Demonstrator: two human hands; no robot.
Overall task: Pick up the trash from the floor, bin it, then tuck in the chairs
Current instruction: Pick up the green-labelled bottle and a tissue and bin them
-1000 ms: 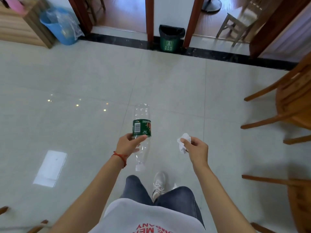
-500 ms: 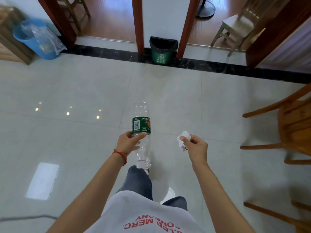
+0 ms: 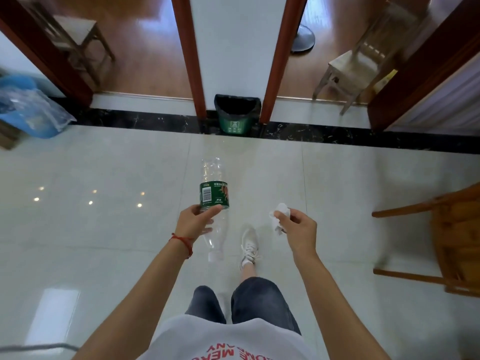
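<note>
Your left hand (image 3: pixel 193 221) grips the empty plastic bottle (image 3: pixel 213 201), your right hand (image 3: pixel 298 227) pinches a crumpled tissue (image 3: pixel 280 216); the green bin (image 3: pixel 235 118) lies ahead, so binning and tucking the wooden chairs (image 3: pixel 452 245) remain.

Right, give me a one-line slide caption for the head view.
Left hand holding an empty plastic bottle, right hand pinching a crumpled tissue, facing the green bin.

One plastic bottle (image 3: pixel 215 196), one crumpled tissue (image 3: pixel 280 216), one green bin (image 3: pixel 237 115), one blue bucket (image 3: pixel 28 107), three wooden chairs, two hands.
</note>
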